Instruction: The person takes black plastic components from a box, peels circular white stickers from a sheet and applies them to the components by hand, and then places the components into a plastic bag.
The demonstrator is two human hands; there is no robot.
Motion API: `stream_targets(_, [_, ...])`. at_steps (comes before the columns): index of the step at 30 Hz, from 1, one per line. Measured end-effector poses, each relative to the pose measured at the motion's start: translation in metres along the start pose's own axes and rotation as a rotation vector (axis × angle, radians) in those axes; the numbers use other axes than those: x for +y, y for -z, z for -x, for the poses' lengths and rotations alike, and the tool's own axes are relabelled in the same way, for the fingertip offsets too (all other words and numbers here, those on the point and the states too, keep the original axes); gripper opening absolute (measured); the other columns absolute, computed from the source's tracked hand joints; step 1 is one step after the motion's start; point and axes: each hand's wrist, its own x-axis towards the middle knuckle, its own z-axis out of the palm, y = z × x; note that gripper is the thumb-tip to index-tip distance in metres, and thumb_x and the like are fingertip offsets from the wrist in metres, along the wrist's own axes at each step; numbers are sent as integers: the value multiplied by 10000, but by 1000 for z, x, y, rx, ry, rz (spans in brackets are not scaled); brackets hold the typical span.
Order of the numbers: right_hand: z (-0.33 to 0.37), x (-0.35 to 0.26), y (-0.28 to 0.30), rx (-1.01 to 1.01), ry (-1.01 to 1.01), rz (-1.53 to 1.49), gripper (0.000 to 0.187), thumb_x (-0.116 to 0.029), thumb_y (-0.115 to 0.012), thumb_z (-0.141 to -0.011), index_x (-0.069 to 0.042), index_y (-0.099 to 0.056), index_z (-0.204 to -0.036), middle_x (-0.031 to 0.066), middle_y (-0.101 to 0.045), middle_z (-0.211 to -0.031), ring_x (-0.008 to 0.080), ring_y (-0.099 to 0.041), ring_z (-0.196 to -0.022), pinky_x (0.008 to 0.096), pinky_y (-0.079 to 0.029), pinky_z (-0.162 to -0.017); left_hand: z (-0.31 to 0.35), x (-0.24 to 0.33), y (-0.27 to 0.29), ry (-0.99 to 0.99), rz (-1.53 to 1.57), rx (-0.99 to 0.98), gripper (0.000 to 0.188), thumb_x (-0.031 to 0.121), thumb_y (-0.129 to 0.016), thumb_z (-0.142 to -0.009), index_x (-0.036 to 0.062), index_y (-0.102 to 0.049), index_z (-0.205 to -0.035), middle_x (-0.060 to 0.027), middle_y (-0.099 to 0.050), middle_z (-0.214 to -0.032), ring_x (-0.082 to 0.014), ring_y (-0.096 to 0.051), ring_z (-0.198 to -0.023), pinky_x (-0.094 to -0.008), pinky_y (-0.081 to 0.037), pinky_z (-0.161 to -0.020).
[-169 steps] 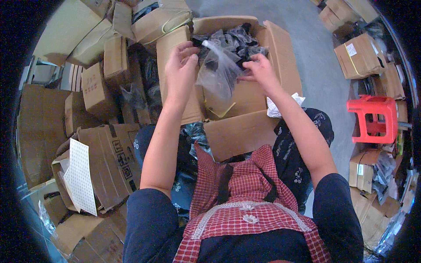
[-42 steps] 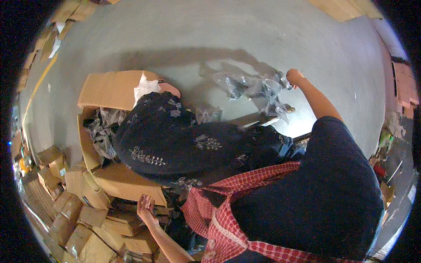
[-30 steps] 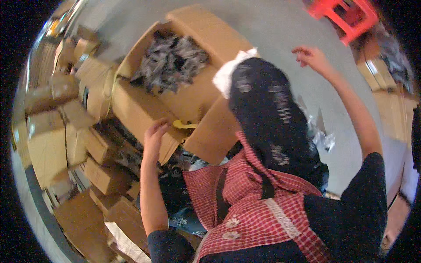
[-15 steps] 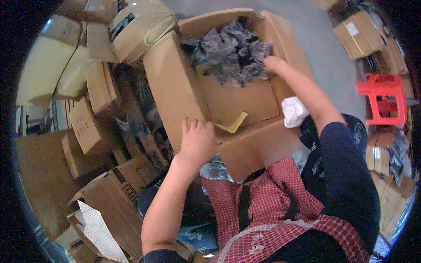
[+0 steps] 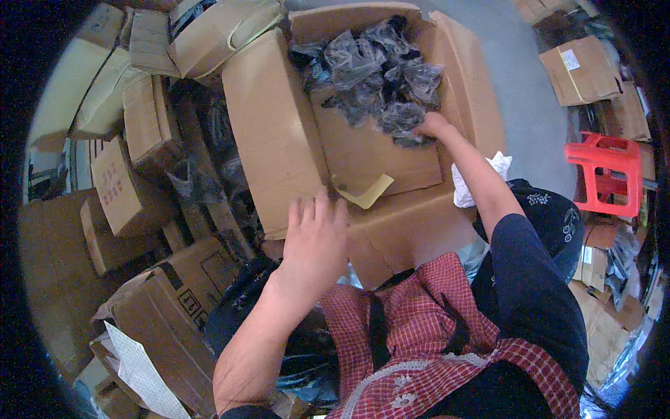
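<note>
A large open cardboard box (image 5: 272, 126) stands in front of me with its flaps spread. Dark, crumpled plastic bags (image 5: 356, 63) fill its far part; what they contain is unclear. My right hand (image 5: 434, 126) reaches in at the right side, fingers closed on the edge of a clear grey plastic bag (image 5: 401, 119) at the near end of the pile. Over the near left corner of the box hovers my left hand (image 5: 317, 234), fingers spread and slightly blurred, holding nothing. A yellowish strip (image 5: 373, 192) lies inside, close to the near wall.
Cardboard boxes (image 5: 143, 119) are stacked along the left, and a torn carton (image 5: 160, 307) with a white printed sheet (image 5: 139, 370) lies nearer. White crumpled paper (image 5: 464, 185) sits by the box's right flap. A red plastic stool (image 5: 607, 174) and more cartons (image 5: 579, 70) stand at right.
My right hand has come nearer to me, and the bag at its fingers has shifted the same way. My left hand has drawn back slightly from the box corner, fingers spreading.
</note>
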Motion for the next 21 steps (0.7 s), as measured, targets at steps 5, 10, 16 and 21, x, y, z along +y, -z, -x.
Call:
stream_targets(5, [11, 6, -22, -53, -36, -171, 729, -420, -824, -658, -7, -589, -1211, 205, -618, -1203, 376, -632, -1046, 462, -529, -875, -1, 2, -3, 41, 70, 127, 689, 201, -611, -827, -73, -323, -1389, -288, -426, -1352, -399, -486, -1207, -496, -353, -1055])
stream_targets(10, [3, -10, -19, 340, 52, 15, 865, -401, -833, -634, -75, -464, -1345, 211, -616, -1172, 406, -599, -1079, 441, -499, -923, -1, 5, 12, 105, 224, 241, 859, 277, -667, -844, -41, -169, -1468, -289, -326, -1450, -444, -480, -1217, -483, -408, -1023])
stream_targets(16, [-29, -9, -45, 185, 176, 241, 691, -324, -837, -592, -113, -604, -1208, 180, -646, -1113, 370, -608, -1063, 447, -497, -910, 4, 2, 16, 90, 144, 175, 737, 275, -668, -841, -19, -317, -1419, -288, -351, -1424, -430, -502, -1196, -473, -435, -997])
stream_targets(21, [-42, 7, -37, 157, 233, 259, 373, -255, -747, -695, -96, -710, -1030, 186, -692, -1008, 341, -663, -968, 457, -537, -838, 11, -6, -3, -25, 16, -115, 590, 311, -643, -848, -21, -454, -1297, -270, -436, -1363, -404, -505, -1206, -454, -421, -1017])
